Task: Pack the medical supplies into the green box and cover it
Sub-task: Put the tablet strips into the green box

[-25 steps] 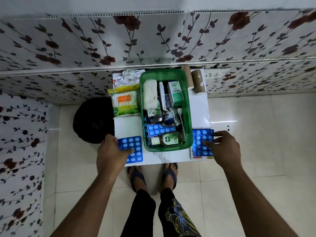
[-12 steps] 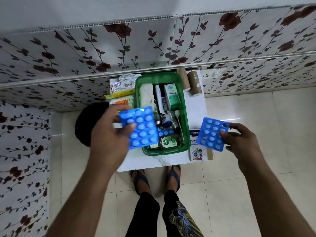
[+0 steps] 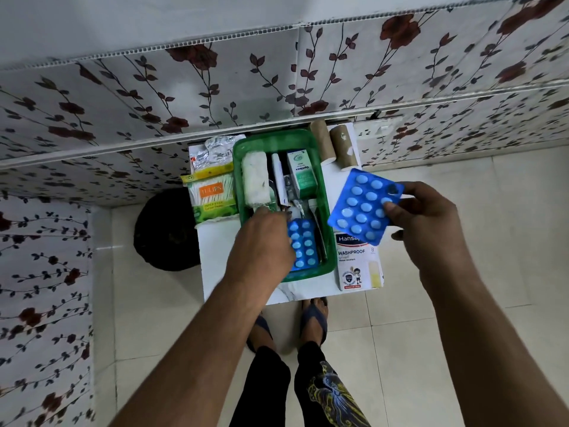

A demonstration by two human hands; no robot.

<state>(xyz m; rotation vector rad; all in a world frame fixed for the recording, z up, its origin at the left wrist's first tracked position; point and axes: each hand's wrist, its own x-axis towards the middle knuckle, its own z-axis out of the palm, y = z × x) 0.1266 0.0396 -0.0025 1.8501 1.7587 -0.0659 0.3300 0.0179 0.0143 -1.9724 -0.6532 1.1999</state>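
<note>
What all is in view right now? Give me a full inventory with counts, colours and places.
green box: 1, green, centre of the table, open, no lid in view
white table: 1, white, against the floral wall
blister packs: 2, blue; one in the box's near end under the left hand, one held above the table's right side
gauze roll: 1, white, left side of the box
Optibex carton: 1, green and white, in the box
cotton swab pack: 1, yellow-green, left of the box
foil pouch: 1, silver, behind the swabs
bandage rolls: 2, tan, right of the box's far end
plaster box: 1, white, right of the box
black bag: 1, on the floor, left
left hand: over the box
right hand: pinching a blister pack
</note>
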